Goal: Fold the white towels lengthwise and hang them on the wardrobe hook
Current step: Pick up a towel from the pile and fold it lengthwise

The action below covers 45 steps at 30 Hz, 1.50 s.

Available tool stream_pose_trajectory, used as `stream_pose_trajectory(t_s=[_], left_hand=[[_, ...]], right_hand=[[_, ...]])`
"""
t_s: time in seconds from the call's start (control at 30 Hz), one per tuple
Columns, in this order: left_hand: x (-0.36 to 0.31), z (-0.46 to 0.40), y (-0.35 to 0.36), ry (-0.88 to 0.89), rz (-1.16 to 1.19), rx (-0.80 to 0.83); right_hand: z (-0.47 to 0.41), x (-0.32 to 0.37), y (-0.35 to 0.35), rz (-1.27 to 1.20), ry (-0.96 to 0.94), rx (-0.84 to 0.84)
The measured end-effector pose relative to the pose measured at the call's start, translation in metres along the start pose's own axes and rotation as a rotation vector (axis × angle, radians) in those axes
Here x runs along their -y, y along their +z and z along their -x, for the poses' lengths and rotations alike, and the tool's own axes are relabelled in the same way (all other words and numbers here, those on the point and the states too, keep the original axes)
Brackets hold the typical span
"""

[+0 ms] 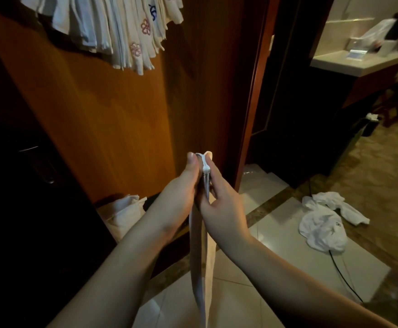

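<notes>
Your left hand and right hand are pressed together, both pinching the top of a narrow folded white towel that hangs over the pale tiled floor. More white embroidered towels hang on the brown wooden wardrobe door; a crumpled white towel heap lies on the floor's right side.

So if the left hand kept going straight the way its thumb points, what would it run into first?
Probably the orange wooden wardrobe door, just beyond the left hand and the towel it pinches; depth is hard to judge.

The narrow folded white cloth towel hangs between both hands. Behind it stands the brown wooden wardrobe door; the crumpled white towel heap lies right, on the floor
</notes>
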State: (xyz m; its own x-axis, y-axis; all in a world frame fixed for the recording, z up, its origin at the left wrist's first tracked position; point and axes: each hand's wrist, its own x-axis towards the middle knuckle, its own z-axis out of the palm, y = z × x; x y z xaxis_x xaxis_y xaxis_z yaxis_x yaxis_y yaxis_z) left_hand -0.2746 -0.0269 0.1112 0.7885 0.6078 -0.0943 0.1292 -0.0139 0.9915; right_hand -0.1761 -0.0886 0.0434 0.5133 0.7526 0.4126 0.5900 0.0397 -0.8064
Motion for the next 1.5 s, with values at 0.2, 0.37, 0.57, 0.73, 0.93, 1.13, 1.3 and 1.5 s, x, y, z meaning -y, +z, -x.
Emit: stream_pose_trajectory(t_s=[0.2, 0.37, 0.57, 0.73, 0.93, 1.13, 1.3, 1.5], left_hand=[[0.011, -0.017, 0.001, -0.057, -0.093, -0.082], [0.035, -0.011, -0.014, 0.259, -0.161, -0.348], [0.057, -0.029, -0.029, 0.190, -0.376, -0.411], [0.066, -0.035, -0.041, 0.172, -0.622, -0.238], [0.056, -0.032, -0.057, 0.268, -0.984, -0.091], [0.009, -0.031, -0.084, 0.559, -0.929, -0.311], [-0.020, -0.039, -0.086, 0.462, -1.002, -0.377], [-0.044, -0.052, -0.079, 0.402, -1.246, -0.479]], right_hand=[[-0.004, -0.003, -0.004, -0.087, -0.035, -0.149], [-0.022, 0.003, -0.027, -0.197, 0.029, -0.134], [-0.041, 0.010, -0.054, -0.264, 0.073, -0.153], [-0.052, 0.002, -0.071, -0.274, 0.122, -0.189], [-0.059, 0.003, -0.092, -0.225, 0.107, -0.244], [-0.065, -0.007, -0.117, -0.140, 0.097, -0.257], [-0.073, -0.007, -0.127, -0.027, 0.071, -0.258], [-0.078, -0.003, -0.127, 0.048, 0.037, -0.185]])
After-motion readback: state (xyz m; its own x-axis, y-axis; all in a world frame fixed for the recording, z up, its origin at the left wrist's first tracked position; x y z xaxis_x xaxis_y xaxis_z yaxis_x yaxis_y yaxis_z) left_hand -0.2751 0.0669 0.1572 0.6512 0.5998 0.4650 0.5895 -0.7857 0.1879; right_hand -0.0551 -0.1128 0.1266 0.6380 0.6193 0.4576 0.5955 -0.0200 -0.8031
